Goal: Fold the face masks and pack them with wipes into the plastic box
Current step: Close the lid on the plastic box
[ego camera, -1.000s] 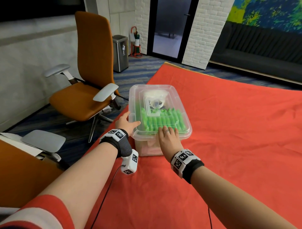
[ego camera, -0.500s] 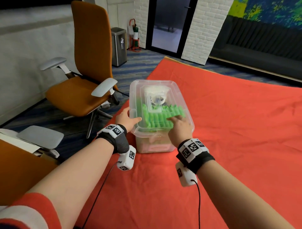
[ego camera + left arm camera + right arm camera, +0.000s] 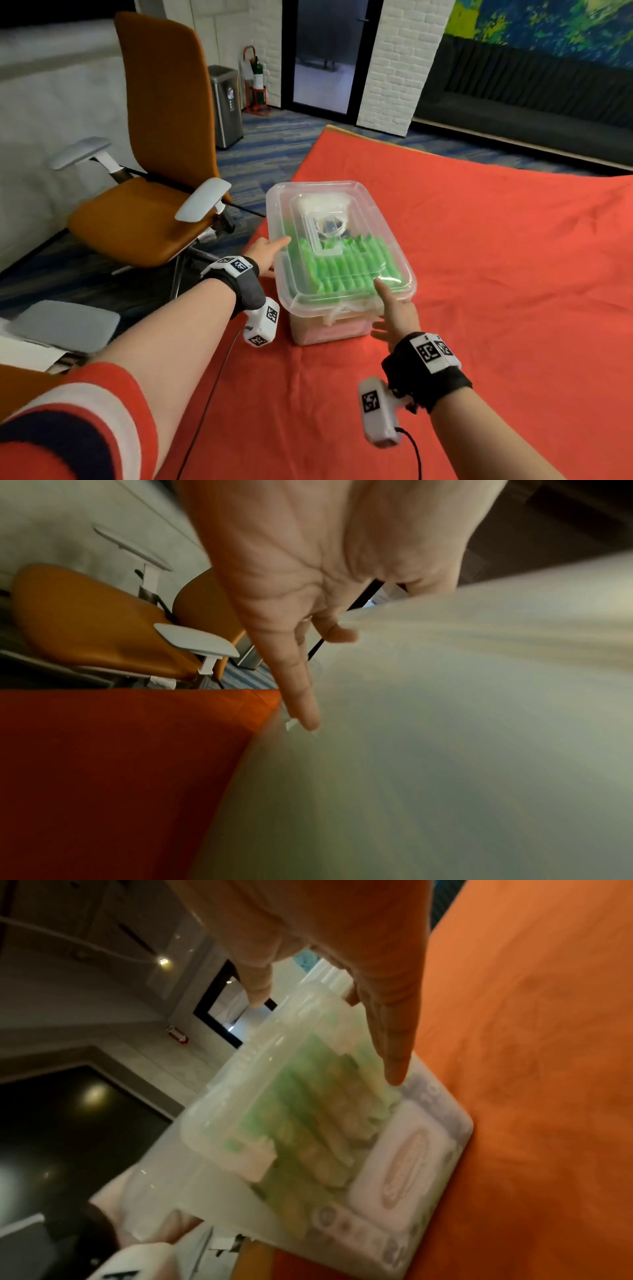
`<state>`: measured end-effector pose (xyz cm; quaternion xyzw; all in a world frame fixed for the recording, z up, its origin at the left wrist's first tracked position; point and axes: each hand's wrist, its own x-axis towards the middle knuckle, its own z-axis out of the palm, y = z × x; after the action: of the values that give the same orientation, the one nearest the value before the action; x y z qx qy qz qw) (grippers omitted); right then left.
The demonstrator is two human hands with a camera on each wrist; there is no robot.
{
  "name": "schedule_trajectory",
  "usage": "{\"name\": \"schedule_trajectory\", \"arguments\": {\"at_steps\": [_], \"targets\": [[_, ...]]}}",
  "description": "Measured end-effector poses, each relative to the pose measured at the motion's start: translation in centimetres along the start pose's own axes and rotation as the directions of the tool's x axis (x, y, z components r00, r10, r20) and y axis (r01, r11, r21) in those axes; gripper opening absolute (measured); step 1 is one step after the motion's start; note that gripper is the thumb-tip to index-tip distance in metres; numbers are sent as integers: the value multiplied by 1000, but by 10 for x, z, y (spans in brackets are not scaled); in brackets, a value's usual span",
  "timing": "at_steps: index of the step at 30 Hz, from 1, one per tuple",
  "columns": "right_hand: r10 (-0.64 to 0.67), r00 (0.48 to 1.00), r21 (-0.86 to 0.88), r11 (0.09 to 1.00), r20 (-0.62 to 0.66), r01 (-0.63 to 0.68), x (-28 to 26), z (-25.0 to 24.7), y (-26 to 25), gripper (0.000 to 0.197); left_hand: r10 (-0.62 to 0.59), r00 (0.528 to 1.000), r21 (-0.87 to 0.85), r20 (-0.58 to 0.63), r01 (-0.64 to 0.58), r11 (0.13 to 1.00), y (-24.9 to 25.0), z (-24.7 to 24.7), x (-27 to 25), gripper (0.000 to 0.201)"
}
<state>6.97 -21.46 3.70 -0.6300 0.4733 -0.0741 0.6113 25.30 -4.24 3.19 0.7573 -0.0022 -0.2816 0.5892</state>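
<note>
A clear plastic box (image 3: 406,286) with its lid on stands near the left edge of the red-covered table (image 3: 496,274). Through the lid I see a row of folded green masks (image 3: 342,270); a pink wipes pack (image 3: 329,334) lies beneath them. My left hand (image 3: 265,248) rests against the box's left side, fingers straight along the wall (image 3: 445,723) and thumb at the lid's edge. My right hand (image 3: 395,308) is at the near right corner with its thumb up by the lid rim. In the right wrist view its straight fingers (image 3: 390,1042) lie along the wall, beside the wipes pack (image 3: 404,1158).
An orange office chair (image 3: 154,205) stands just left of the table, and a second chair's grey armrest (image 3: 65,325) is near my left elbow. The table's left edge runs close beside the box. Red cloth stretches to the right and front.
My right hand has slid off the top of the lid, down to the box's near right corner. The left hand has stayed at the left side. The view has shifted closer.
</note>
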Motion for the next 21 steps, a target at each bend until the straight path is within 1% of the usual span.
{"name": "schedule_trajectory", "arguments": {"at_steps": [2, 5, 8, 10, 11, 13, 14, 15, 16, 17, 18, 19, 21], "targets": [[54, 998, 104, 993, 29, -57, 1, 3, -2, 58, 11, 1000, -16, -23, -12, 1000, -1, 0, 2, 45], [54, 999, 177, 983, -1, -53, 5, 5, -2, 47, 46, 998, 7, -38, -46, 999, -4, 1, -1, 46], [71, 996, 236, 970, -45, -58, 11, -5, -10, 35, 84, 996, -65, -37, -86, 994, -6, 11, -7, 45], [38, 996, 237, 971, -80, -18, 17, -15, -21, 35, 105, 993, -127, -53, -111, 986, -7, 18, -19, 53], [10, 996, 233, 973, -84, 10, 21, -21, -26, 35, 104, 992, -156, -65, -113, 981, -8, 21, -26, 61], [-39, 997, 183, 982, -69, 51, 29, -32, -36, 33, 91, 992, -205, -86, -107, 973, -13, 27, -41, 76], [-57, 997, 147, 987, -51, 64, 32, -38, -40, 36, 88, 991, -241, -100, -110, 964, -16, 32, -50, 77], [-69, 997, 112, 991, -29, 72, 36, -43, -43, 41, 89, 989, -281, -115, -119, 952, -19, 38, -62, 69], [-77, 997, 88, 993, -3, 77, 39, -48, -46, 44, 89, 988, -327, -128, -127, 936, -23, 44, -73, 53], [-90, 996, 74, 993, 24, 88, 41, -52, -50, 41, 85, 988, -367, -129, -127, 921, -26, 49, -85, 36], [-101, 994, 68, 993, 51, 98, 43, -55, -53, 33, 89, 989, -400, -122, -131, 907, -29, 54, -96, 24], [-110, 991, 61, 993, 80, 105, 45, -58, -54, 26, 97, 990, -420, -106, -133, 898, -33, 58, -107, 17], [-127, 978, 23, 992, 168, 125, 50, -64, -55, 19, 110, 990, -441, -89, -138, 887, -42, 66, -125, 18]]}}
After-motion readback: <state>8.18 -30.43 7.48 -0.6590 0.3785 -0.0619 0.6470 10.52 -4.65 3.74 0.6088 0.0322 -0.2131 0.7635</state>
